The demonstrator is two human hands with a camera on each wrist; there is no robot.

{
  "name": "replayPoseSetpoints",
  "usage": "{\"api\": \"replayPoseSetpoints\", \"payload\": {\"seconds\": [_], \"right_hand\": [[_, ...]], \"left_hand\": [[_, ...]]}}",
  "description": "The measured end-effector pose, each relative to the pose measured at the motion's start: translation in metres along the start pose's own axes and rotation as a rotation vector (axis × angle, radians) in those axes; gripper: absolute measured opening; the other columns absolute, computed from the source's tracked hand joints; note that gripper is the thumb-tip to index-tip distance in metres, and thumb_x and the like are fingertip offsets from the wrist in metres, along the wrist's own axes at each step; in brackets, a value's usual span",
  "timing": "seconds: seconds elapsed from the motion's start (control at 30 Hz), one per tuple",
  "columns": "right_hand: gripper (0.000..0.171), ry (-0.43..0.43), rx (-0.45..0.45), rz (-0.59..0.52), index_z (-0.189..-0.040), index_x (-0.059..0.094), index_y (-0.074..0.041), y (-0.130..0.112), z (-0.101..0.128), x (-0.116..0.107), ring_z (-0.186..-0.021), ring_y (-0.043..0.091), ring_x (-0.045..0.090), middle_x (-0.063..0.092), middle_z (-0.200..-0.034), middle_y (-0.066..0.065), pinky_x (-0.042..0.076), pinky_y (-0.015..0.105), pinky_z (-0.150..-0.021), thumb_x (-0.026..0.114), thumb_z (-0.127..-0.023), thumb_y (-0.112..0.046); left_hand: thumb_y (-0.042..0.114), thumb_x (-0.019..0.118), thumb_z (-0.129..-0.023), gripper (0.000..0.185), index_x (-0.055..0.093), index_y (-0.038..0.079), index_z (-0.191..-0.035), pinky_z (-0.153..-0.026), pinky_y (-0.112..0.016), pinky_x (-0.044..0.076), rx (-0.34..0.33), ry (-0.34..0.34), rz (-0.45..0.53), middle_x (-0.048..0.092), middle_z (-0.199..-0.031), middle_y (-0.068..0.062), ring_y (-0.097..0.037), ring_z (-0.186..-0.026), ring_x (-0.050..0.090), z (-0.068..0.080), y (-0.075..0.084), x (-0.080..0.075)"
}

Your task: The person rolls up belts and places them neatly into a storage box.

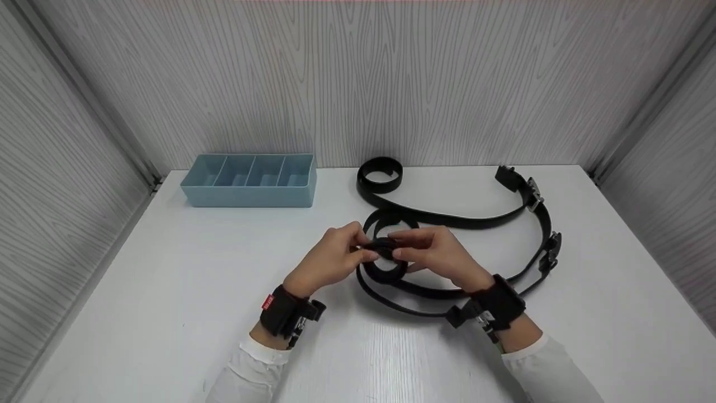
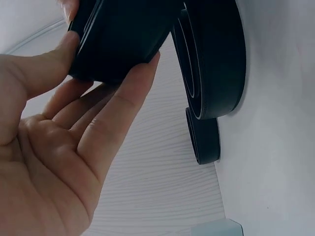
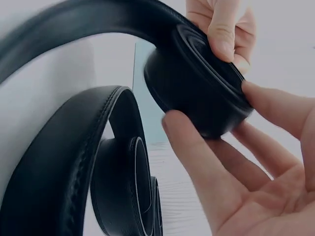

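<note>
Near the middle of the table, both hands hold the rolled end of a black leather belt (image 3: 197, 93). My left hand (image 1: 330, 254) pinches one side of the roll between thumb and fingers. Across from it, my right hand (image 1: 444, 254) grips the other side, its thumb on one edge and its fingertips on the other. A length of strap runs from the roll, curving away in the right wrist view. Close beside the held roll stands a second black belt (image 3: 115, 187), coiled at its end and with stitching along its edge.
Farther back, another black belt (image 1: 447, 220) ends in a loose coil (image 1: 363, 182). Metal buckles (image 1: 534, 194) lie at the right, where the straps curve round. A blue tray (image 1: 249, 197) with several compartments sits at the back left. Grey wood-grain panels (image 1: 347, 78) enclose the white table.
</note>
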State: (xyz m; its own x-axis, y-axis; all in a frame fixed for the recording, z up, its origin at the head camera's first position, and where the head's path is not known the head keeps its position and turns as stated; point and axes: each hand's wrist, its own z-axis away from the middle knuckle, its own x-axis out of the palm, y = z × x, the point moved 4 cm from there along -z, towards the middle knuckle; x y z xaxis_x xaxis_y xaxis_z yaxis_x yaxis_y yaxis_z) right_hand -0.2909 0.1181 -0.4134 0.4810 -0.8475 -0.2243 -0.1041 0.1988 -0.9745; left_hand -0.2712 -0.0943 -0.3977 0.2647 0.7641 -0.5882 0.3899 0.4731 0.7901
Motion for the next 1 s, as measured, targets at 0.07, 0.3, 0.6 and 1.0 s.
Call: {"api": "replayPoseSetpoints", "payload": {"seconds": [0.07,0.3,0.6,1.0], "right_hand": [[0.045,-0.030,0.001,0.049,-0.136,0.067,-0.002,-0.0002,0.0003,0.0017,-0.097,0.027,0.074,0.073,-0.123,0.017,0.062,0.038,-0.075,0.078,-0.095,-0.016],[0.043,-0.038,0.010,0.081,-0.136,0.068,-0.004,0.0011,-0.0005,0.0039,-0.094,0.026,0.075,0.074,-0.120,0.016,0.062,0.036,-0.074,0.078,-0.096,-0.018],[0.047,0.095,-0.011,-0.125,-0.138,0.064,0.001,0.0017,0.0003,-0.0021,-0.098,0.021,0.073,0.072,-0.124,0.017,0.062,0.036,-0.076,0.077,-0.096,-0.016],[0.044,0.052,-0.033,-0.048,-0.137,0.065,0.001,0.0010,-0.0006,-0.0009,-0.099,0.022,0.073,0.068,-0.130,0.019,0.062,0.037,-0.079,0.076,-0.096,-0.011]], "left_hand": [[0.016,0.076,-0.097,0.017,0.062,0.005,-0.099,-0.062,-0.025,0.042,0.002,-0.030,-0.011,0.075,-0.096,-0.005,-0.009,-0.073,0.058,0.0008,0.0012,0.0014],[0.017,0.075,-0.098,0.016,0.062,0.008,-0.100,-0.064,-0.026,0.045,-0.033,-0.055,-0.005,0.075,-0.100,-0.003,-0.009,-0.078,0.063,0.0002,-0.0013,0.0041],[0.024,0.072,-0.101,0.023,0.059,0.008,-0.113,-0.077,-0.033,0.052,-0.066,0.042,0.069,0.074,-0.119,-0.007,-0.015,-0.099,0.073,-0.0020,-0.0048,0.0003],[0.017,0.075,-0.098,0.018,0.062,0.005,-0.102,-0.065,-0.026,0.044,0.003,0.038,0.024,0.076,-0.100,-0.006,-0.009,-0.080,0.065,-0.0006,-0.0011,-0.0013]]}}
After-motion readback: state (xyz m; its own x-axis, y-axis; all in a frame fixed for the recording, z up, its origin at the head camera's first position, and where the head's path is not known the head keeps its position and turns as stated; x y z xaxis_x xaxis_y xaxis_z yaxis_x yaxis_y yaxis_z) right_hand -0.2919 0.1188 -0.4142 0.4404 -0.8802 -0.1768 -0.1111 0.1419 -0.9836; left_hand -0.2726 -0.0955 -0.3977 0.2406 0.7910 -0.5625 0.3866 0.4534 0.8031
